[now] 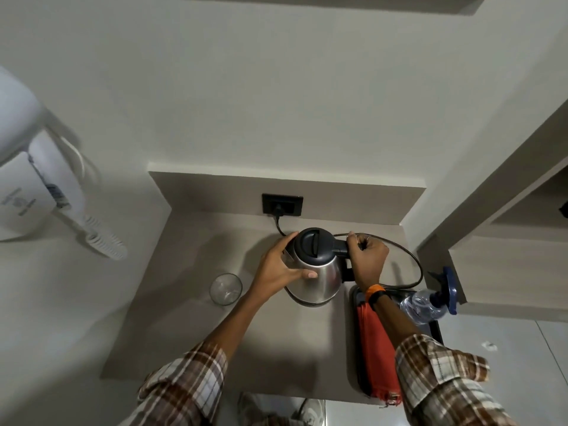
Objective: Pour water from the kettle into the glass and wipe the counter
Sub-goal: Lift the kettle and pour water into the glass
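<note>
A steel kettle (319, 273) with a black lid stands on the beige counter (190, 327), near the back wall. My right hand (367, 256) is closed around its black handle. My left hand (281, 265) is pressed flat against the kettle's left side, fingers spread around the body. An empty clear glass (226, 289) stands upright on the counter, just left of the kettle and apart from it. An orange cloth (376, 348) lies folded on a dark tray (438, 329) at the right, partly under my right forearm.
A black cord (408, 256) runs from the wall socket (282, 204) around behind the kettle. A clear spray bottle (425, 304) with a blue trigger lies on the tray. A white wall-mounted hair dryer (27, 186) hangs at the left. A cabinet juts out at the right.
</note>
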